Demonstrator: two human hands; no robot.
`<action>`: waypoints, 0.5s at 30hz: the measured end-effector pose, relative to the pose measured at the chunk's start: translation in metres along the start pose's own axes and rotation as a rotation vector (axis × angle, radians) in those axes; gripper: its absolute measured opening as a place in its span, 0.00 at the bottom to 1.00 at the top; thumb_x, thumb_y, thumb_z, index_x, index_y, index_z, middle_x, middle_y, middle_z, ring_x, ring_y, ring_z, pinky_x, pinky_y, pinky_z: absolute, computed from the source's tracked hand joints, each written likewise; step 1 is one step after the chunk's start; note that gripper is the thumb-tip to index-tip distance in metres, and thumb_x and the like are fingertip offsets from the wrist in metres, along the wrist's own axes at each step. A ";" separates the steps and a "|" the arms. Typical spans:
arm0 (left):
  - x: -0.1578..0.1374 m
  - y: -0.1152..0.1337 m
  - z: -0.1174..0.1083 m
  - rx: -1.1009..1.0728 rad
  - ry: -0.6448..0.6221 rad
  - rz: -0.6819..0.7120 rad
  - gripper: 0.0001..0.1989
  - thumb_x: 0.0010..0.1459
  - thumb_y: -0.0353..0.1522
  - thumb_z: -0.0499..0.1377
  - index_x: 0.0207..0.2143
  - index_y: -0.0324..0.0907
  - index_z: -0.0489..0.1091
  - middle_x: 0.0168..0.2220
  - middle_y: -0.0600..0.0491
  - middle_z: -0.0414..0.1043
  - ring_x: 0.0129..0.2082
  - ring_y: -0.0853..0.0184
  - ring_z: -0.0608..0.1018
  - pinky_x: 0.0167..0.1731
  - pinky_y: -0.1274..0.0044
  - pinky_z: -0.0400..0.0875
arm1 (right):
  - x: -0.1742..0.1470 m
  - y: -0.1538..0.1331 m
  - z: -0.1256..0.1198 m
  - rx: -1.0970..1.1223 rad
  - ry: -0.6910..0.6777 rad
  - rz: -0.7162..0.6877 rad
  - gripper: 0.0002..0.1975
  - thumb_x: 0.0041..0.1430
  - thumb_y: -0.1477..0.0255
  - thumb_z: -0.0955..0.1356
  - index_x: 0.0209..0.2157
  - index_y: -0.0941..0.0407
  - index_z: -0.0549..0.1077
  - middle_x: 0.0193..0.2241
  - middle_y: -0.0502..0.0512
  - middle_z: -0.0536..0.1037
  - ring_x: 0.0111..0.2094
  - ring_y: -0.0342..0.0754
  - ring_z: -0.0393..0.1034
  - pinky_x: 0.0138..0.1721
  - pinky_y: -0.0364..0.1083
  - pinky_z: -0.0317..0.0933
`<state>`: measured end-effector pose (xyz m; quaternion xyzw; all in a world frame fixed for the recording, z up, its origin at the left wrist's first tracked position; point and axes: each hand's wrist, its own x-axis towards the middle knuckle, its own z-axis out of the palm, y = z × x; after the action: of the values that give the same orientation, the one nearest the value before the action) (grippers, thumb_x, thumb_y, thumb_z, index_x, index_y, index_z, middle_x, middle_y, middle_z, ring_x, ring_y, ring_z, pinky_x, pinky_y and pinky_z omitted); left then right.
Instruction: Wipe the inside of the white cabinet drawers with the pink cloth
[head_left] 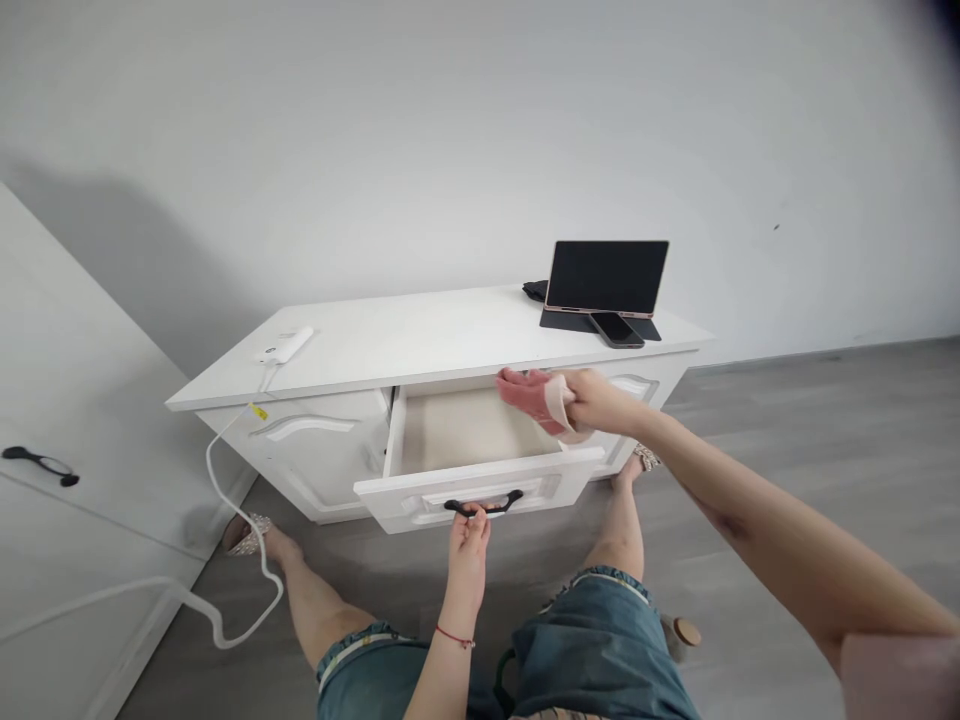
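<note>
My left hand (471, 538) is closed around the black handle (491, 505) of a white drawer (420, 492), which is pulled out of the cabinet. Above the drawer's right side, my right hand (592, 400) grips a soft pink and cream cloth item (534, 398); I cannot tell its exact kind. The cloth hangs over the drawer's right rear part and hides some of the inside. The visible drawer bottom is pale, and nothing shows lying on it.
On the white cabinet top (420, 335) stand a tablet (609, 278) on its cover, a phone (616, 330) and a dark item (535, 290). A white power strip (289, 346) trails its cord (217, 480) down the left. Another white cabinet (90, 400) stands at left.
</note>
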<state>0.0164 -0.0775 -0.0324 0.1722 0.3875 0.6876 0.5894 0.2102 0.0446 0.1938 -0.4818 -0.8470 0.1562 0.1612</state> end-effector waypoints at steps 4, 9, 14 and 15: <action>-0.003 -0.003 0.000 -0.020 0.022 0.013 0.13 0.43 0.37 0.70 0.29 0.43 0.72 0.33 0.54 0.73 0.40 0.69 0.75 0.51 0.71 0.64 | -0.065 -0.001 0.038 -0.364 0.161 -0.020 0.20 0.53 0.77 0.64 0.48 0.52 0.72 0.40 0.57 0.73 0.31 0.47 0.68 0.34 0.45 0.59; -0.005 -0.004 0.001 -0.020 0.062 0.010 0.13 0.43 0.37 0.70 0.29 0.42 0.73 0.35 0.54 0.74 0.39 0.69 0.75 0.51 0.72 0.63 | -0.086 -0.011 0.118 -0.437 0.346 0.109 0.26 0.56 0.81 0.63 0.57 0.53 0.66 0.46 0.63 0.69 0.38 0.51 0.70 0.37 0.47 0.65; -0.007 -0.006 0.002 -0.105 0.068 0.005 0.13 0.43 0.36 0.70 0.31 0.44 0.73 0.36 0.54 0.75 0.42 0.67 0.76 0.52 0.71 0.64 | -0.066 -0.053 0.158 -0.342 0.380 0.100 0.26 0.60 0.74 0.63 0.60 0.60 0.61 0.46 0.66 0.67 0.42 0.53 0.70 0.39 0.48 0.68; -0.007 -0.005 0.002 -0.129 0.059 -0.001 0.13 0.42 0.35 0.71 0.31 0.44 0.73 0.37 0.54 0.76 0.43 0.66 0.77 0.52 0.70 0.64 | -0.062 -0.063 0.163 -0.330 0.359 0.093 0.27 0.60 0.74 0.63 0.61 0.60 0.59 0.46 0.66 0.66 0.41 0.53 0.70 0.38 0.47 0.68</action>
<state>0.0233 -0.0838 -0.0336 0.1134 0.3596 0.7155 0.5881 0.1231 -0.0573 0.0659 -0.5600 -0.7958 -0.0650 0.2209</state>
